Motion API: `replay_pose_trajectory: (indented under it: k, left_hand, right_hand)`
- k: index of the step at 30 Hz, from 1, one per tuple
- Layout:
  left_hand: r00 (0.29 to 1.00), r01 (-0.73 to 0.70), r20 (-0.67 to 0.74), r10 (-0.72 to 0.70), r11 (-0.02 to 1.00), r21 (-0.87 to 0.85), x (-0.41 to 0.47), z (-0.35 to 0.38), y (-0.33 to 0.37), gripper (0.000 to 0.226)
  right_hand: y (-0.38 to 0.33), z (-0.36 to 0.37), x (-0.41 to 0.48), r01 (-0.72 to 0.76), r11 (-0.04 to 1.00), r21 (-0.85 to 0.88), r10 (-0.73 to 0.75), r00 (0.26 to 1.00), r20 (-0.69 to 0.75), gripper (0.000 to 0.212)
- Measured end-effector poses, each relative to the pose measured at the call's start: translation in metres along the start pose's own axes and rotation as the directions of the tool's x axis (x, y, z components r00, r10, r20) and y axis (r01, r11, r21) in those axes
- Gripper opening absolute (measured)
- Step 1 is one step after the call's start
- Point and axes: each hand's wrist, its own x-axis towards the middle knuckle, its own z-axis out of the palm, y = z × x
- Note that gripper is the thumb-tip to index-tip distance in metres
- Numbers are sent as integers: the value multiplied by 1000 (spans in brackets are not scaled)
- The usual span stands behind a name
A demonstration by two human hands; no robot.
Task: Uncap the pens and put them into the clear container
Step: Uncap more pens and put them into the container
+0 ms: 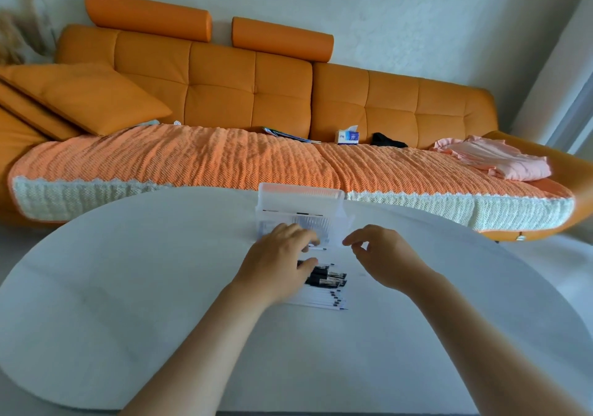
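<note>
A clear plastic container [300,195] stands on the white table [128,271], just beyond my hands, with a few pens inside. In front of it lies a pile of pens [330,279]: black-capped ones on top and slim white ones [321,301] nearer me. My left hand [279,264] hovers over the left part of the pile and hides it. Its fingers curl round a thin white pen [318,248] whose tip pokes out to the right. My right hand [382,258] hangs just right of the container's near corner, fingers loosely curled, thumb and forefinger apart, holding nothing.
An orange sofa [244,88] with a knitted cover runs behind the table. On it lie a cushion [86,98], a tissue box [348,136], papers and folded pink cloth [500,159]. The table's curved far edge passes right behind the container.
</note>
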Motion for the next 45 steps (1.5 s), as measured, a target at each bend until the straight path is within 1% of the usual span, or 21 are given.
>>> replay_pose_trajectory:
  k: [2,4,8,13,18,23,26,28,31,35,38,42,45]
  left_hand:
    - [998,13,60,-11,999,-29,-5,4,8,16]
    - [994,9,107,-5,1000,-29,-9,9,13,10]
    - [982,-4,191,7,1000,-14,-16,16,16,9]
    - [969,-27,245,27,1000,0,-19,17,21,10]
    - [965,-38,260,30,999,27,-23,19,23,11]
    - [967,-62,251,44,996,65,-23,20,26,13]
    - [970,-109,227,88,991,81,-23,20,28,9]
    - [972,-141,204,119,985,95,-21,21,27,7]
    - [967,-156,218,134,984,87,-21,22,27,9]
    - [962,-180,217,165,982,52,-23,24,28,6]
    - [962,-231,176,207,964,132,-23,25,26,4]
    - [973,-216,107,202,966,142,-21,26,26,8]
    - [988,-136,86,127,985,109,-20,20,25,9]
  right_hand:
    - [14,3,-9,-63,998,-24,64,997,40,27]
    - [25,4,-15,-82,994,-76,87,993,75,26]
    - [37,4,-21,-111,986,-123,125,985,121,24]
    - [37,7,-21,-116,992,-50,121,986,118,14]
    - [27,8,-27,-24,993,-112,43,985,170,16]
    - [23,4,-32,-8,1000,3,7,986,168,14]
    - [21,1,-35,18,997,79,-33,979,199,15]
    - [21,0,-36,14,993,119,-37,980,195,15]
    - [18,-1,-38,22,990,138,-47,982,181,12]
    - [15,-2,-41,48,990,131,-74,977,202,12]
    - [13,-1,-42,53,990,128,-80,972,219,12]
    - [12,-1,-40,56,983,176,-97,969,229,7]
    - [11,-3,-39,33,964,263,-87,977,195,6]
